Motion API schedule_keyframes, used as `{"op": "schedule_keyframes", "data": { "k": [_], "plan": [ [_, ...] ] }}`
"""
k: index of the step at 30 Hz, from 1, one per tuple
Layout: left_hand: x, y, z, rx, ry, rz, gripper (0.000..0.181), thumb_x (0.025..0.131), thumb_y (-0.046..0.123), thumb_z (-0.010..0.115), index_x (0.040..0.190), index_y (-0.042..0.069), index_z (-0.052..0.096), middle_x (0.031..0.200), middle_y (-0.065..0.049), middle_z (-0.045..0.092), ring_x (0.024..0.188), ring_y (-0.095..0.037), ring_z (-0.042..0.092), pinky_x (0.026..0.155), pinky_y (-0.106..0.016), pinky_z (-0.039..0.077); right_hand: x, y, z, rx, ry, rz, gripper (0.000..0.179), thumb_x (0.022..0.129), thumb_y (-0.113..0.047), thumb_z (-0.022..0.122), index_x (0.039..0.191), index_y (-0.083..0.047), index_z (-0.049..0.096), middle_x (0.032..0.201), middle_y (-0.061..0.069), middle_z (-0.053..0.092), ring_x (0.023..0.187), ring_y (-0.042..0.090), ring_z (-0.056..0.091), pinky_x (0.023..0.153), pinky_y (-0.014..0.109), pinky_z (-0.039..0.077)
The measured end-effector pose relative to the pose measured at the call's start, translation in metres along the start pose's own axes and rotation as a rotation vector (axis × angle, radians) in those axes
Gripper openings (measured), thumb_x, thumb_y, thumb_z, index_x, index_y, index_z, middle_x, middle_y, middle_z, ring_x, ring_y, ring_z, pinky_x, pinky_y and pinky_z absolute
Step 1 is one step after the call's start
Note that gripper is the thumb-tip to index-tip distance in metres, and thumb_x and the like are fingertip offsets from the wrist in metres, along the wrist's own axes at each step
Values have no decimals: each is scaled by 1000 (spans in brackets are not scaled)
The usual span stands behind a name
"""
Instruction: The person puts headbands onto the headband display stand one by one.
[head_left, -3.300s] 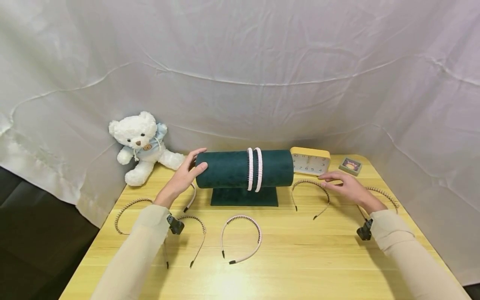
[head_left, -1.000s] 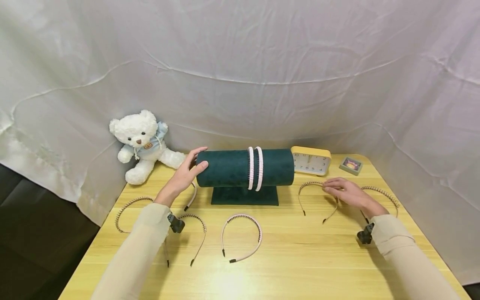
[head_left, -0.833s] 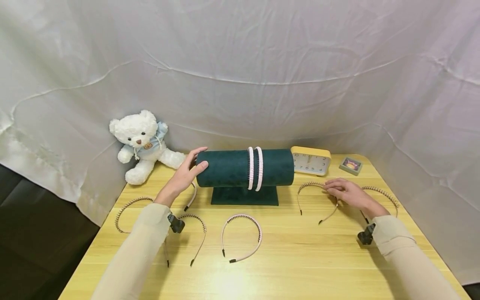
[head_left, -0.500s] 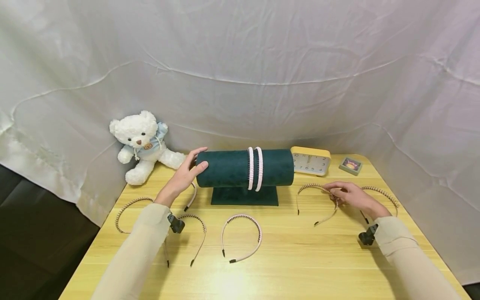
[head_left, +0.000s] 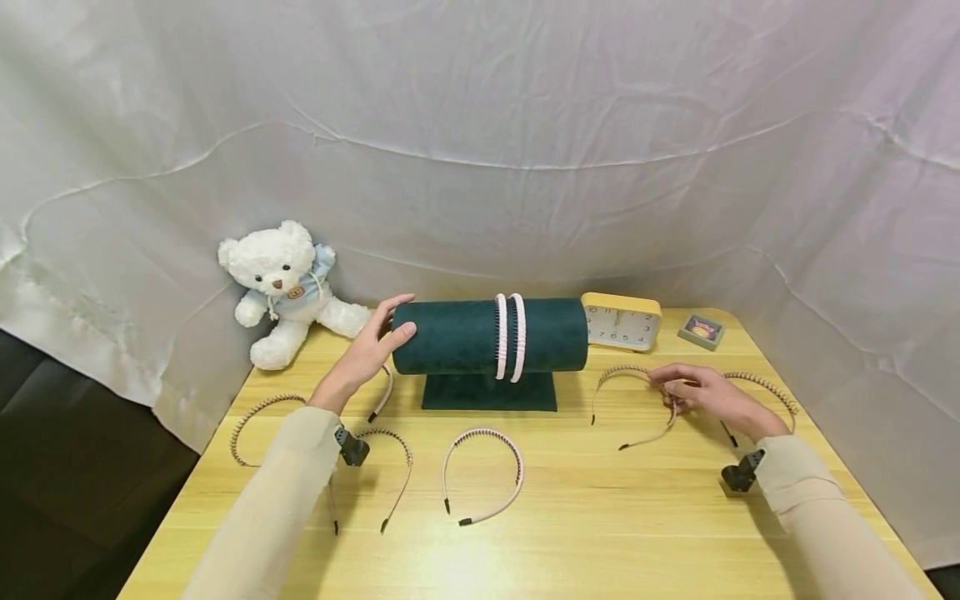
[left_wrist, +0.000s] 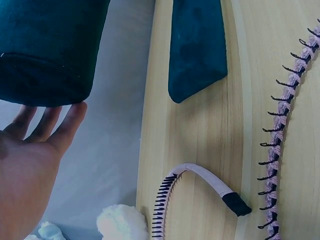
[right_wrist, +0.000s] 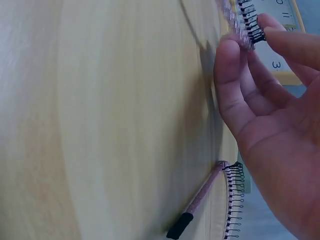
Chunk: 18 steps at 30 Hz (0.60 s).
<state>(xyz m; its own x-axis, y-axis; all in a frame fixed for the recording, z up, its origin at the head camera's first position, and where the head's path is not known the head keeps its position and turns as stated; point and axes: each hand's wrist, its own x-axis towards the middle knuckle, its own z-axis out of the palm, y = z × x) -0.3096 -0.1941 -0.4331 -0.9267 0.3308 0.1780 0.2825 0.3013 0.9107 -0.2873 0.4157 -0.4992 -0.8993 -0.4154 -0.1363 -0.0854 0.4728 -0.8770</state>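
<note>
A dark green velvet headband stand (head_left: 450, 337) carries two pale pink headbands (head_left: 518, 350) right of its middle. My left hand (head_left: 365, 354) rests on the roll's left end, its thumb on the front. In the left wrist view, nearly straight fingers (left_wrist: 67, 127) touch the roll's end edge; the thumb is hidden. My right hand (head_left: 705, 393) pinches a thin braided headband (head_left: 624, 372) by the right side of its arch, its tips pointing toward the near left. The right wrist view shows its black comb teeth (right_wrist: 252, 25) between thumb and fingers.
A pink headband (head_left: 517, 467) lies in front of the stand, with several more on the left, partly under the left arm. Another braided headband (head_left: 772, 385) lies right. Behind are a white teddy bear (head_left: 273, 267), a yellow clock (head_left: 622, 322) and a small grey box (head_left: 702, 331).
My right hand has moved from beside the clock onto the braided headband and taken hold of it. The headband has shifted right, and its tips have swung leftward. The left hand has stayed put.
</note>
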Motion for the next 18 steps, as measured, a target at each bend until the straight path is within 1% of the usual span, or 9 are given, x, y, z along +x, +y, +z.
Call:
{"op": "schedule_keyframes", "data": {
  "k": [3, 8, 15, 18],
  "plan": [
    [0, 0, 0, 1, 0, 1, 60, 114, 38, 54, 170, 31, 34, 179, -12, 24, 165, -45, 22, 130, -73, 18, -1, 2, 0, 14, 1, 3, 44, 117, -22, 53, 150, 7, 54, 115, 28, 69, 91, 20, 71, 78, 36, 64],
    [0, 0, 0, 5, 1, -2, 61, 114, 38, 54, 170, 30, 33, 179, -12, 24, 165, -45, 22, 130, -73, 18, -4, 3, -1, 40, -12, 12, 42, 117, -21, 52, 145, 9, 55, 119, 29, 68, 96, 22, 74, 87, 37, 65],
    [0, 0, 0, 4, 3, 1, 63, 114, 37, 54, 171, 24, 32, 179, -12, 24, 165, -46, 21, 130, -72, 18, -8, 1, -1, 52, -35, 25, 45, 117, -21, 54, 151, 8, 51, 124, 29, 65, 99, 23, 74, 89, 38, 65],
    [0, 0, 0, 2, 3, 4, 63, 114, 36, 54, 171, 24, 32, 179, -13, 24, 165, -46, 22, 130, -73, 18, -9, 0, 0, 67, -43, 22, 47, 116, -18, 54, 154, 10, 48, 130, 31, 63, 104, 23, 74, 91, 38, 65]
  ]
}}
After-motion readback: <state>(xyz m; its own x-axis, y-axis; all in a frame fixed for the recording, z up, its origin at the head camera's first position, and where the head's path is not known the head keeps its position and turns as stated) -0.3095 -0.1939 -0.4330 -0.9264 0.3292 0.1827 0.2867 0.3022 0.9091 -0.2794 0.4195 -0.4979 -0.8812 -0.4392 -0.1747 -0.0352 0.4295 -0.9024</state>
